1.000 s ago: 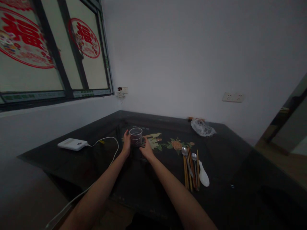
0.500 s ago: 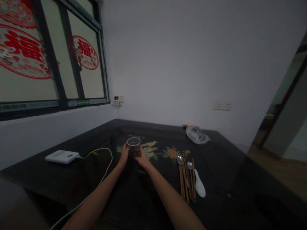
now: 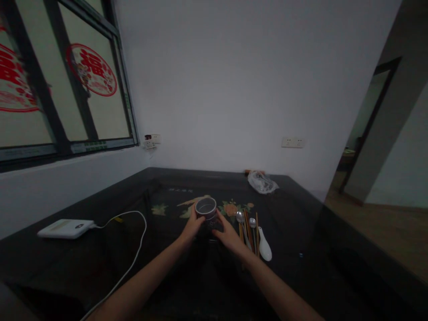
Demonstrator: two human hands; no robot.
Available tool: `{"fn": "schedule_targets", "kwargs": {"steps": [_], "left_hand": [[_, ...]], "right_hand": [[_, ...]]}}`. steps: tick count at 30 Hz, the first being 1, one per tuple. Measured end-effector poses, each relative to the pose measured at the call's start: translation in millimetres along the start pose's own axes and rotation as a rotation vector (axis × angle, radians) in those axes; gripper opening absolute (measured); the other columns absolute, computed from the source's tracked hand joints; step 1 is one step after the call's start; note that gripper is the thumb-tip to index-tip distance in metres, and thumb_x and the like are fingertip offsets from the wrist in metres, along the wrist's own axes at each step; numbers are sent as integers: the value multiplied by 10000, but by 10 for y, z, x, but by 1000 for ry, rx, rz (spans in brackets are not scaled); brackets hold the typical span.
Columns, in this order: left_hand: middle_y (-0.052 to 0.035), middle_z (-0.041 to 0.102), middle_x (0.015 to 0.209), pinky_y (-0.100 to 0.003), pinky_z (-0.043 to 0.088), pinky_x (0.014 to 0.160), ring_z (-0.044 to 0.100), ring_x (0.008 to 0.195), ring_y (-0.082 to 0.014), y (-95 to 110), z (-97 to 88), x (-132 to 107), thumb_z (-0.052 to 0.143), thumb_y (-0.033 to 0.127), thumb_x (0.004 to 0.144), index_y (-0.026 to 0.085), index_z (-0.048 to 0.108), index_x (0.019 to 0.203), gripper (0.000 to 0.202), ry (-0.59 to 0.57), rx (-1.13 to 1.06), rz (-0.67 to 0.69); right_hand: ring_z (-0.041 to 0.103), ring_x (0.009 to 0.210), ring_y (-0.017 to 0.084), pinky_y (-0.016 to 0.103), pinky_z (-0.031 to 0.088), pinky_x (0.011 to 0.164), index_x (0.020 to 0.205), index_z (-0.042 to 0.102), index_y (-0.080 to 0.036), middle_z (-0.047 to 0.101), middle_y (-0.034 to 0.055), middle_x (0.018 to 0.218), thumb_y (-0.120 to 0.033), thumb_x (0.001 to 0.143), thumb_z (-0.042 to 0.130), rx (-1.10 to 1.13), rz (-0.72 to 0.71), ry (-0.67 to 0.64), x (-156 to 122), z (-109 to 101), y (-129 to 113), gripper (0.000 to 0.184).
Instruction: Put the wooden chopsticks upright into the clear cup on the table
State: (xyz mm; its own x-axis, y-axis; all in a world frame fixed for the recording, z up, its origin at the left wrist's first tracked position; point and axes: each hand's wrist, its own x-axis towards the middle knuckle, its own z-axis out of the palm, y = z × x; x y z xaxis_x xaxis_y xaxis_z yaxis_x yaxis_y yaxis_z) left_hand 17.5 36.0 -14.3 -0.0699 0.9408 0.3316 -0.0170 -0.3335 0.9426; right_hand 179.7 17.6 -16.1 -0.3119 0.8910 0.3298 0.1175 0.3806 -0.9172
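A small round dark cup (image 3: 206, 211) with a pale rim stands on the black glass table (image 3: 310, 249). My left hand (image 3: 191, 226) wraps its left side and my right hand (image 3: 226, 232) wraps its right side, so both grip it. Just right of my right hand lie two metal spoons (image 3: 241, 220), several wooden chopsticks (image 3: 249, 226) and a white ceramic spoon (image 3: 264, 246), side by side.
A white power bank (image 3: 65, 228) with a white cable (image 3: 133, 249) lies at the table's left. A crumpled clear plastic bag (image 3: 262, 182) sits at the far edge by the wall. A window is on the left, a doorway on the right.
Both hands have carried the cup to the right and nearer to me, up beside the spoons and chopsticks. The camera has turned right as well.
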Motion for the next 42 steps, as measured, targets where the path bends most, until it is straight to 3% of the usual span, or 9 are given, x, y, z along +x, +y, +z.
{"fn": "schedule_targets", "kwargs": {"steps": [4, 8, 14, 22, 42], "left_hand": [[-92, 407, 1413, -406, 270, 1115, 378, 1322, -228, 66, 416, -118, 520, 88, 664, 247, 231, 1393, 800, -39, -23, -14], [-120, 380, 1427, -422, 259, 1117, 365, 1328, -263, 27, 592, -163, 611, 135, 646, 226, 231, 1389, 840, -110, -31, 11], [-148, 498, 1311, -440, 353, 1046, 488, 1218, -281, 106, 488, -161, 764, 278, 589, 201, 329, 1302, 839, -138, 10, 47], [-135, 554, 1231, -409, 409, 992, 537, 1151, -256, 195, 406, -135, 783, 287, 589, 171, 433, 1176, 692, -208, 73, 49], [-157, 540, 1277, -436, 368, 1038, 508, 1199, -275, 154, 414, -179, 801, 258, 579, 156, 435, 1252, 773, -308, 104, 50]], "right_hand": [[403, 1310, 243, 469, 292, 1104, 1402, 379, -224, 451, 87, 1406, -96, 678, 547, -129, -34, 101, -248, -309, -6, 755], [374, 1329, 229, 469, 340, 1077, 1395, 386, -259, 444, 66, 1407, -105, 733, 501, -161, -62, 146, -364, -462, 14, 689], [420, 1294, 210, 447, 345, 1077, 1387, 400, -272, 463, 65, 1387, -102, 782, 476, -161, -120, 137, -407, -422, -30, 634], [493, 1234, 203, 421, 379, 1054, 1393, 396, -257, 536, 59, 1332, -115, 780, 510, -206, -89, 112, -446, -484, -40, 640], [624, 1086, 202, 379, 472, 960, 1316, 488, -209, 680, 77, 1135, -90, 820, 479, -353, 48, 142, -473, -534, -40, 510]]}}
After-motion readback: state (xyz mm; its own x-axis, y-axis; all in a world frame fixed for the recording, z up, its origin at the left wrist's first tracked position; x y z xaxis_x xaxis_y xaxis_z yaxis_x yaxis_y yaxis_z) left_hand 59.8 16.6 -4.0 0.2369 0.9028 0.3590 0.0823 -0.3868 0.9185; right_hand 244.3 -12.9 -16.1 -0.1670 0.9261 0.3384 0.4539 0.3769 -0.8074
